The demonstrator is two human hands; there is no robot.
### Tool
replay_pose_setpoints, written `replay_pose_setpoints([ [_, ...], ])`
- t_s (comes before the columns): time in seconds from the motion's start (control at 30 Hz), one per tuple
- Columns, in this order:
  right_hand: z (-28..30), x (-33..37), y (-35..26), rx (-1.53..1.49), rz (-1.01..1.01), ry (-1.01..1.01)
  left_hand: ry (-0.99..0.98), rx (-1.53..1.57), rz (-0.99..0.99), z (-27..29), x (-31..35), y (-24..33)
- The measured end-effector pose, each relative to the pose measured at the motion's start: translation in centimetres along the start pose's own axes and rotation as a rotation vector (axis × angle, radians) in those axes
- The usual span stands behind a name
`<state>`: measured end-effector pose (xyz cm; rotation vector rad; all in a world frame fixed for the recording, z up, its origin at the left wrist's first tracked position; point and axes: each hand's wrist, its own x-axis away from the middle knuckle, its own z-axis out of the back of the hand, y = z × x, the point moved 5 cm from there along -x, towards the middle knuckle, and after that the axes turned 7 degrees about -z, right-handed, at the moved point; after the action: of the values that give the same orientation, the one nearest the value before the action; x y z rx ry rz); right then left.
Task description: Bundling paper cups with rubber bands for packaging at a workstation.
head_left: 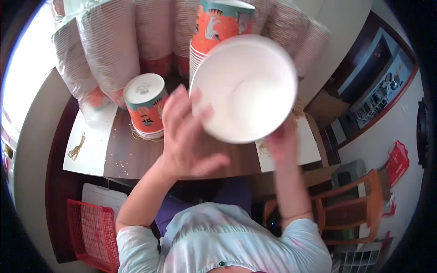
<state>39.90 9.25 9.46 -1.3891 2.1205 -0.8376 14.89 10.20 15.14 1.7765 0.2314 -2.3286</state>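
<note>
A large white-lined paper bucket [248, 91] is held up over the table, its mouth tilted toward me so that its bare inside shows. My right hand [283, 139], blurred, grips it from the lower right; most of those fingers are hidden behind it. My left hand [184, 132] is open, fingers spread and thumb out, its fingertips at the left rim. To the left stands an upside-down orange and green paper bucket [146, 116], with cord around its base. Behind the held one rises a stack of similar buckets [214, 29].
Tall plastic-wrapped stacks of paper buckets [107, 41] line the back of the table [132, 159]. A bundle of gold cord [77, 146] lies at the left, near small white specks. Below are a red plastic basket [93, 232] and a wooden chair [346, 207] at the right.
</note>
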Motion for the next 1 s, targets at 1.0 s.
replay_pose_setpoints([
  [1.0, -0.4, -2.2, 0.9, 0.668, -0.261, -0.421, -0.364, 0.356, 0.688, -0.8, 2.1, 1.9],
])
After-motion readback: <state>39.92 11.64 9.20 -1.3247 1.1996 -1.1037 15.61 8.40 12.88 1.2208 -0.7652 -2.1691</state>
